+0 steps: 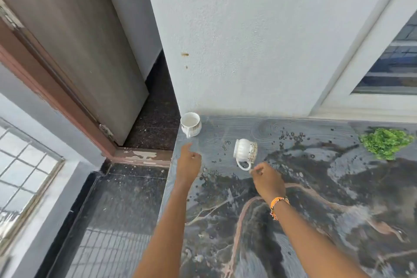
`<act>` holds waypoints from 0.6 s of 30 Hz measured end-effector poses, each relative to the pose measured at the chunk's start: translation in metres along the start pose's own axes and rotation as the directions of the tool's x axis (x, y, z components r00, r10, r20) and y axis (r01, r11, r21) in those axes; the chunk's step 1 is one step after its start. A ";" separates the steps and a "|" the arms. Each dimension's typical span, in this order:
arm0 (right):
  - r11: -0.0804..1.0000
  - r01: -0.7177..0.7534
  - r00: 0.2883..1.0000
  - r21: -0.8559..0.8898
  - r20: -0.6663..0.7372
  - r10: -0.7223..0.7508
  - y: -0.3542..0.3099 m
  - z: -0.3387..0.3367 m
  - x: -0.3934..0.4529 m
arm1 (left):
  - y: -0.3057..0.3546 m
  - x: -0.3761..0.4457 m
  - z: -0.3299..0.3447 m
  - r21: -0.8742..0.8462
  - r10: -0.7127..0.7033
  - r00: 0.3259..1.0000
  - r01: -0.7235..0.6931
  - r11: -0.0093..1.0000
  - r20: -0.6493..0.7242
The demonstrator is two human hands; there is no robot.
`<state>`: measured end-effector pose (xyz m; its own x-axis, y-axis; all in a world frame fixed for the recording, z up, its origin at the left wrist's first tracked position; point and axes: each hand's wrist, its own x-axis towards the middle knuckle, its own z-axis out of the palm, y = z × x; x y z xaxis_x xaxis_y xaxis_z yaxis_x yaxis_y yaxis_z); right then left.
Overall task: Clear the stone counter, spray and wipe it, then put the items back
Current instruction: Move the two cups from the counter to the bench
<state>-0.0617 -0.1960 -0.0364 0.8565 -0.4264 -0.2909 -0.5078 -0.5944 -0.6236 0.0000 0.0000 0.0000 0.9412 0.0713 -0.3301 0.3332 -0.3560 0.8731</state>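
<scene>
A dark veined stone counter [293,210] runs along the wall. One white cup with a gold band [190,123] stands upright at the counter's far left corner. A second white cup [244,151] lies on its side, its handle turned toward me. My left hand [189,161] hovers just below the upright cup, forefinger stretched out, the other fingers curled, holding nothing. My right hand [267,179] has curled fingers right at the fallen cup's handle; whether it touches the handle I cannot tell. Small dark droplets or specks [291,136] dot the stone near the cups.
A green leafy plant [387,142] sits at the counter's far right by a window frame [352,88]. A white wall rises behind the counter. Left of the counter's edge lie a dark floor, a grey door [74,36] and a barred window [22,165].
</scene>
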 end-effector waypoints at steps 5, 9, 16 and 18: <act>0.996 -0.089 0.995 -0.029 -0.048 0.088 -0.010 0.007 0.014 | 0.013 0.041 0.000 -0.174 -0.062 0.998 0.057 0.983 -0.024; 0.990 -0.133 0.989 -0.034 -0.068 0.131 -0.013 0.013 0.020 | 0.016 0.062 -0.003 -0.121 -0.055 0.998 0.053 0.991 -0.009; 0.892 -0.105 0.989 0.440 -0.045 0.139 -0.022 0.017 0.020 | 0.003 0.071 0.002 0.062 0.011 1.000 -0.012 0.998 0.009; 0.829 -0.092 0.990 0.552 -0.036 0.134 -0.028 0.012 0.017 | 0.002 0.062 0.008 0.054 0.031 1.000 -0.031 0.998 0.003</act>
<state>-0.0321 -0.1781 -0.0330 0.7770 -0.5263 -0.3454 -0.4484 -0.0776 -0.8904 0.0587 -0.0037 -0.0217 0.9511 0.0577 -0.3035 0.2999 -0.4083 0.8622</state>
